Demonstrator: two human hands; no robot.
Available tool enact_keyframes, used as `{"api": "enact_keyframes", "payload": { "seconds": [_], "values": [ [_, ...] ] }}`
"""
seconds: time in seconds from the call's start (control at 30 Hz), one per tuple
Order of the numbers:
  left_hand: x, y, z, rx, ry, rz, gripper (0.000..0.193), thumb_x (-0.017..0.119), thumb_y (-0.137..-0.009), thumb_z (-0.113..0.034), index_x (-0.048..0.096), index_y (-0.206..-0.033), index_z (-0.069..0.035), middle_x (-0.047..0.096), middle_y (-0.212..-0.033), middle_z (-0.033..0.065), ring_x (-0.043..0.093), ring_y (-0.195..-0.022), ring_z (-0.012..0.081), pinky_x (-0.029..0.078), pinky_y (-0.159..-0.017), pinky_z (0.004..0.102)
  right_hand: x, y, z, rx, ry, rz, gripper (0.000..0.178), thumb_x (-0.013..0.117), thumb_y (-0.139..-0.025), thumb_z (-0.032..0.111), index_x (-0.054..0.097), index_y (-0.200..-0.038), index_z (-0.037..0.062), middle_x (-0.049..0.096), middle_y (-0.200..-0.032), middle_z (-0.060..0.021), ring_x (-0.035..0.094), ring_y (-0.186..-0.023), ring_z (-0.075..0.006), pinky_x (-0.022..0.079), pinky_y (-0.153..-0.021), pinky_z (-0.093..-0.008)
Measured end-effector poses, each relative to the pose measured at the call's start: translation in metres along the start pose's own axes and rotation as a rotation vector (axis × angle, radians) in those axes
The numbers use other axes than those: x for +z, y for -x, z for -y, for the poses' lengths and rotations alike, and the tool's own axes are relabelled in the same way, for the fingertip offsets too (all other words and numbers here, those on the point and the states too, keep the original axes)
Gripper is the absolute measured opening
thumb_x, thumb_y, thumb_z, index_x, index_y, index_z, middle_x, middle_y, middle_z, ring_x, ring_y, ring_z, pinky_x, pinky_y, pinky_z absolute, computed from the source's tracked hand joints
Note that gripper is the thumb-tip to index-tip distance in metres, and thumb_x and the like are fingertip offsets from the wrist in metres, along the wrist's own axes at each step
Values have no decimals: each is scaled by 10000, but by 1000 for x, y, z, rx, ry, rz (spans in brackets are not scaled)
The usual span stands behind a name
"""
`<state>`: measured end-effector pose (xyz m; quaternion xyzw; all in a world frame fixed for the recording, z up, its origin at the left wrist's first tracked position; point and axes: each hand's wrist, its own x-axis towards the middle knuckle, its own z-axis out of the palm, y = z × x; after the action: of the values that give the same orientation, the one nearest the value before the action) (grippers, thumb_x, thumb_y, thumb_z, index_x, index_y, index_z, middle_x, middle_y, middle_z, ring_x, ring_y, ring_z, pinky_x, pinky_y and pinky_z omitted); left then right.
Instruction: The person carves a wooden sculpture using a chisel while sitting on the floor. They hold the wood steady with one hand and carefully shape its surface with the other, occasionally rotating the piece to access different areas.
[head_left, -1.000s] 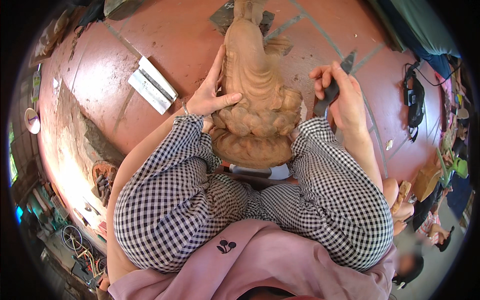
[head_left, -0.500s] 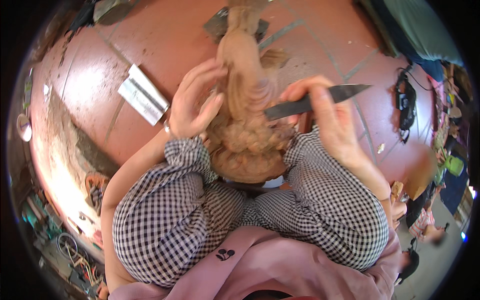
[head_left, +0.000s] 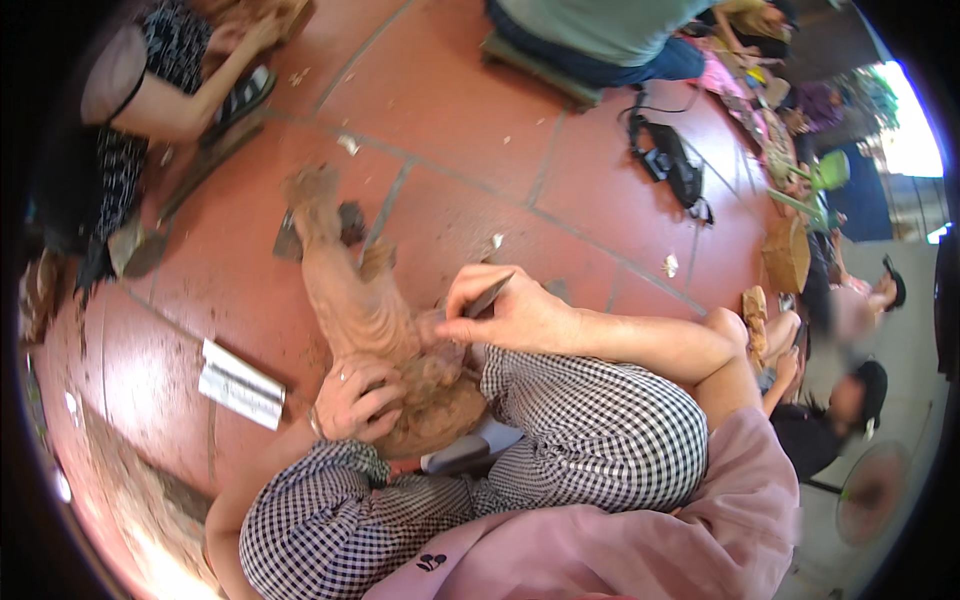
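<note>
A brown carved wooden figure (head_left: 345, 285) leans away from me between my knees, its broad carved base close to my legs. My left hand (head_left: 360, 397) lies on the lower part of the carving, with its fingers bent over the surface. A dark-bladed knife (head_left: 492, 296) sits in the pinch of my right hand (head_left: 525, 312), just right of the carving's middle. My right fingertips are close to the wood; whether the knife touches it I cannot tell. Part of the carving's base is hidden behind my left hand and checked trousers.
A white flat packet with a dark band (head_left: 241, 384) lies on red tiles left of the carving. Dark blocks (head_left: 289, 237) stand near its far end. A black strapped bag (head_left: 672, 165) lies at the far right. Other people sit around, one on a low seat (head_left: 540, 70) ahead.
My view has swung right, so the carving appears further left. My left hand has come down onto the carving. The knife has turned in my right hand, its blade now mostly covered by fingers.
</note>
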<state>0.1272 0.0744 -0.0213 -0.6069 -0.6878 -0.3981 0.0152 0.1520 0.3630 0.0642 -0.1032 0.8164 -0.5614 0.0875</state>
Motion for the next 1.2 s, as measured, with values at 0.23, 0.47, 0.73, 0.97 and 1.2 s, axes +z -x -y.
{"api": "enact_keyframes", "payload": {
  "seconds": [0.23,0.47,0.73,0.97,1.2],
  "values": [
    [1,-11,-9,16,9,-10,415,760,-670,-173,632,-1049,-62,576,-1081,130,588,-985,319,488,-837,447,-91,31,74,498,212,243,330,697,-900,318,737,-870,-9,663,-874,-74,677,-761,-132,531,-628,-262],
    [-12,-5,-7,25,-10,103,564,861,-598,-181,632,-1107,-93,577,-1133,126,583,-1056,330,493,-868,450,-133,94,110,-303,105,-633,327,503,-1031,234,684,-1041,-39,640,-1030,-99,674,-813,-143,555,-684,-282],
    [-7,-7,-4,76,5,117,583,860,-585,-195,635,-1106,-65,579,-1126,159,580,-1015,354,492,-845,457,-5,112,2,1,-1439,-1137,430,563,-973,430,640,-1031,11,676,-917,-102,673,-823,-177,578,-697,-302],
    [-6,-3,-8,53,-21,67,418,715,-792,-183,588,-1152,-12,626,-928,131,618,-822,282,493,-730,389,63,65,97,14,-1417,-85,510,462,-1020,438,649,-968,-34,695,-781,-129,650,-554,-163,538,-488,-243],
    [-9,-8,-31,-319,365,8,432,650,-769,-35,556,-1188,19,616,-947,145,616,-777,247,490,-688,347,117,39,62,338,-1379,-391,372,496,-1025,357,612,-953,11,685,-763,-67,648,-576,-124,508,-471,-230]
  ]
}}
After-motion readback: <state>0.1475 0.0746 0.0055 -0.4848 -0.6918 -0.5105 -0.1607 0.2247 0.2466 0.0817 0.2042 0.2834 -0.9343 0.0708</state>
